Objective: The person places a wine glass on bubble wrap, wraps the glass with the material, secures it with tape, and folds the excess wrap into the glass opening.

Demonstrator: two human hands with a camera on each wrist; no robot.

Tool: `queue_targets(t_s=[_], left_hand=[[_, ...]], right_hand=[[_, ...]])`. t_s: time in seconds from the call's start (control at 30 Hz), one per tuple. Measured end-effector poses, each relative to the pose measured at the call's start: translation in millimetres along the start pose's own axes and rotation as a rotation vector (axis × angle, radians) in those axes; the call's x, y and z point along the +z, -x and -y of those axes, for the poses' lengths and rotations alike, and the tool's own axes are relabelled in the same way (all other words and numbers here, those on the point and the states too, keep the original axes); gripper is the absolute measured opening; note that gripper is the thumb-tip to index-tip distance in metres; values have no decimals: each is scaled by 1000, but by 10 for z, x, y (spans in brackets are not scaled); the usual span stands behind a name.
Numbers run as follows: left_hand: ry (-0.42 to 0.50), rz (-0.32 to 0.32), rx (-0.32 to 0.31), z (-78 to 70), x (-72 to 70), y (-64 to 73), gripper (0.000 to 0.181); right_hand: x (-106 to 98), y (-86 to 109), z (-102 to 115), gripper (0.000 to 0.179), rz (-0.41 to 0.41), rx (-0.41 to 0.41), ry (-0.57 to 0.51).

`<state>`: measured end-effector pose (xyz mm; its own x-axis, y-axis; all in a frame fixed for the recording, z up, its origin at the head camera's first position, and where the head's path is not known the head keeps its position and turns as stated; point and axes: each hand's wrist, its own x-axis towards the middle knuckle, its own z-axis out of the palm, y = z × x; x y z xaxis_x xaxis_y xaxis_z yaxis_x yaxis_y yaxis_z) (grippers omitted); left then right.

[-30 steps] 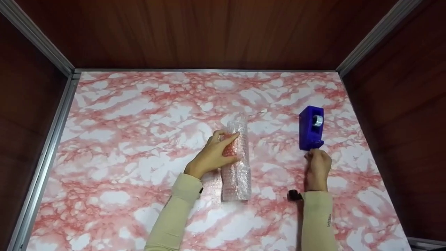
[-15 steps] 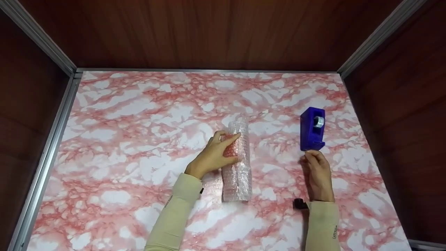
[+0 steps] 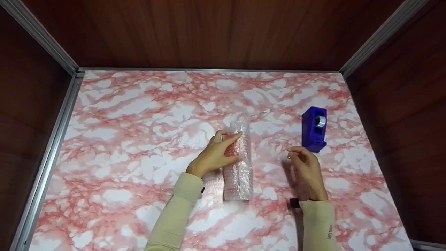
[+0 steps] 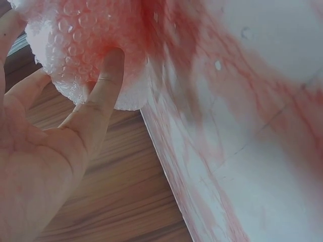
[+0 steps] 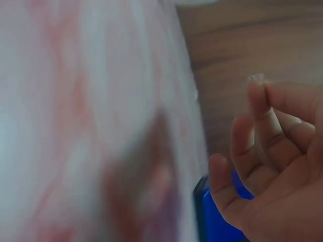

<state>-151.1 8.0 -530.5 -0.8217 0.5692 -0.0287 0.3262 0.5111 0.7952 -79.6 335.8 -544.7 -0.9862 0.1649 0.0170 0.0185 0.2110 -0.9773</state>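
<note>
A roll of bubble wrap (image 3: pixel 240 177) lies lengthwise near the middle of the table, with something reddish showing through it. My left hand (image 3: pixel 212 157) grips it from the left side, fingers and thumb spread round it; in the left wrist view the thumb presses into the bubbles (image 4: pixel 75 45). My right hand (image 3: pixel 308 169) is raised between the roll and the blue tape dispenser (image 3: pixel 310 130). Between its thumb and index finger it pinches a small piece of clear tape (image 5: pixel 256 77), whose end shows above the fingertips in the right wrist view.
The tape dispenser stands at the right of the marbled table (image 3: pixel 139 216), with a roll of clear tape (image 3: pixel 320 121) in it. Dark wood panels (image 3: pixel 209 35) with metal edging enclose the back and sides.
My right hand has come away from the front of the tape dispenser, moving left with the piece of tape. My left hand keeps its grip on the bubble wrap.
</note>
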Motion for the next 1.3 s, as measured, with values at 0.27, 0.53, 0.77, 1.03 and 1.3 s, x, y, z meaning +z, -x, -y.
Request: queue_targets(t_s=[0.27, 0.53, 0.77, 1.03, 1.3], left_hand=[[-9, 8, -8, -10, 15, -28, 80], [-24, -7, -4, -30, 16, -33, 82], [-39, -25, 16, -23, 18, -28, 83], [-39, -37, 31, -31, 37, -26, 83], [-58, -49, 38, -24, 28, -38, 82]], right_hand=[[204, -31, 303, 21, 171, -49, -7], [445, -97, 744, 16, 342, -190, 115], [705, -253, 901, 14, 509, -256, 182], [1002, -461, 670, 7, 616, -236, 279], [1125, -514, 680, 7, 624, -191, 329]])
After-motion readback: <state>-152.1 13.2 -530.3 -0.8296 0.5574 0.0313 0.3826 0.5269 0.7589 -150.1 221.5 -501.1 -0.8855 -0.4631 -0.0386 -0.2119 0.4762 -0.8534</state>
